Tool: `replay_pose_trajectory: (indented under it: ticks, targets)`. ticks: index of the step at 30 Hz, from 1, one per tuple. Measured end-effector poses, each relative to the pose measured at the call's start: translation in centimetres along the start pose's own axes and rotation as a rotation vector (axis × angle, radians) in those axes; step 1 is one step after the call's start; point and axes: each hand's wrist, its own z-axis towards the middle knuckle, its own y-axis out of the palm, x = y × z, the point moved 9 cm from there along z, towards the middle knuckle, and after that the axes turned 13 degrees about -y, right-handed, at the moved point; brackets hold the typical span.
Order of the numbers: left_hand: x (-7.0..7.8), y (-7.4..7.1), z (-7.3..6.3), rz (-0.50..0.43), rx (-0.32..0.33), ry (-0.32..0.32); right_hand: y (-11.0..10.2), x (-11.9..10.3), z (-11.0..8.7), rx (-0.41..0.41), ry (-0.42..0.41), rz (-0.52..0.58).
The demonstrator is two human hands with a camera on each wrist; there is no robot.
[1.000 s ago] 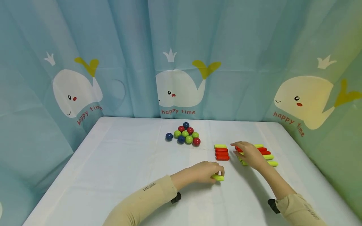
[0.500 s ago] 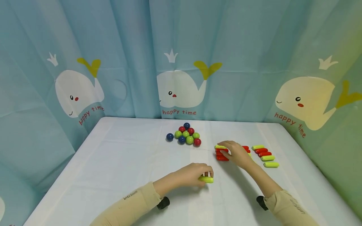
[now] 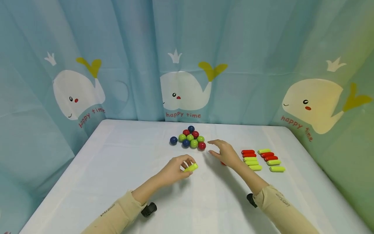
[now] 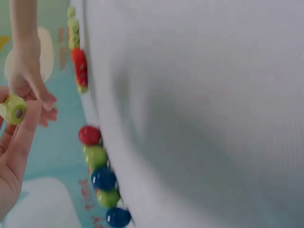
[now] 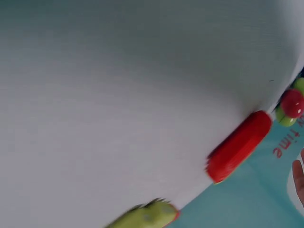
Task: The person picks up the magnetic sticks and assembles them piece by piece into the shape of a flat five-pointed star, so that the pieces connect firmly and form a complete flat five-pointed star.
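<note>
My left hand [image 3: 173,171] pinches a short yellow-green rod [image 3: 191,167] between thumb and fingers, above the table's middle. In the left wrist view the rod [image 4: 13,109] shows a small grey dot on its end. Right of it, my right hand [image 3: 228,154] is raised with thumb and fingers apart and nothing between them. It is close to the red ball [image 3: 202,146] at the near right corner of a group of red, green and blue balls. Beneath the right hand a red rod [image 3: 223,163] shows partly; the rods beside it are hidden.
Two columns of red and yellow-green rods lie to the right, a nearer-centre one [image 3: 250,159] and an outer one [image 3: 271,158]. A blue ball [image 3: 173,140] sits left of the group. Behind the white table [image 3: 117,156] hangs a blue curtain [image 3: 134,65].
My left hand has moved left and up with the rod, tilting it. My right hand has moved left from the right-hand rods, past the red stack, towards the balls.
</note>
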Motion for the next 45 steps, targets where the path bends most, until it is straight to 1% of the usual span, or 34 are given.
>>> replay_pose_trajectory:
  ticks: [3,5,7,9,12,16,20,24,28,32,39,45]
  targets:
    - [-0.4,-1.8,-0.2,-0.029,0.067,-0.005,0.3,-0.6,1.1,-0.015,-0.011,0.002]
    - [-0.6,-2.8,-0.4,-0.032,0.105,-0.002,0.7,-0.9,1.9,-0.022,-0.021,0.024]
    - [-1.0,-3.5,-0.6,-0.034,0.137,-0.004,1.2,-1.3,2.7,-0.027,-0.049,0.04]
    - [-1.2,-4.1,-0.9,-0.039,0.165,-0.002,1.6,-1.6,3.5,-0.026,-0.073,0.052]
    - [-1.3,-4.7,-1.1,-0.032,0.197,0.008,2.1,-1.7,4.3,-0.026,-0.084,0.066]
    - [-1.4,-5.2,-1.1,-0.028,0.222,0.018,2.4,-1.3,5.3,-0.034,-0.063,0.066]
    - [-1.8,-5.2,-1.1,-0.051,0.206,0.014,2.9,-0.8,6.2,-0.043,-0.049,0.027]
    - [-2.5,-4.8,-1.3,-0.057,0.172,-0.003,4.0,-0.5,6.7,-0.079,-0.053,-0.049]
    - [-3.1,-4.7,-1.6,-0.048,0.174,-0.03,4.9,-0.8,7.0,-0.098,-0.086,-0.117]
    - [-3.4,-4.5,-1.8,-0.048,0.172,-0.046,5.2,-0.8,7.1,-0.087,-0.098,-0.17]
    - [-3.8,-4.5,-2.1,-0.028,0.184,-0.045,6.1,-0.4,6.9,-0.101,-0.089,-0.193]
    - [-4.0,-4.4,-2.3,-0.014,0.182,-0.048,6.6,-0.2,6.9,-0.119,-0.059,-0.206]
